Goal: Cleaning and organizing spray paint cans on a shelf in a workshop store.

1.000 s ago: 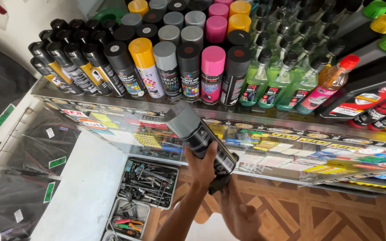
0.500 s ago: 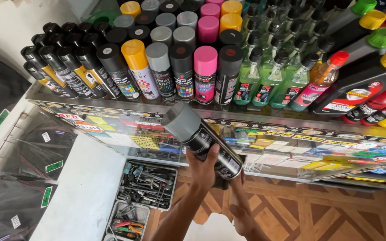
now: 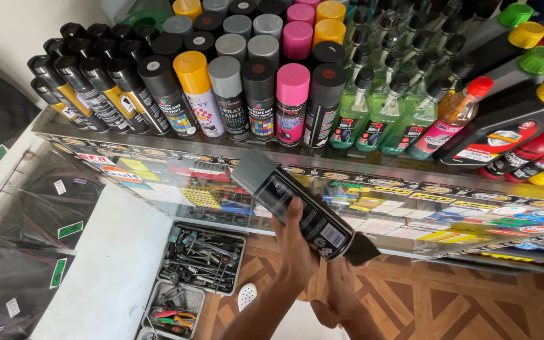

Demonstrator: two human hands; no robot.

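Rows of spray cans (image 3: 247,94) and green bottles (image 3: 379,113) are crowding the glass counter (image 3: 158,157) just behind. Left hand (image 3: 297,252) is gripping a tilted grey-capped spray can (image 3: 297,204) above the counter edge; right hand (image 3: 341,299) is seemingly pinching a dark cloth (image 3: 361,250) under its base. Tool trays (image 3: 199,261) are sitting on the floor.

Left hand (image 3: 297,249) clenched (raised), right hand (image 3: 341,302) lower

Glass shelf (image 3: 158,150) w/ sticker edge, white wall (image 3: 26,31), brown patterned tile floor (image 3: 473,302).
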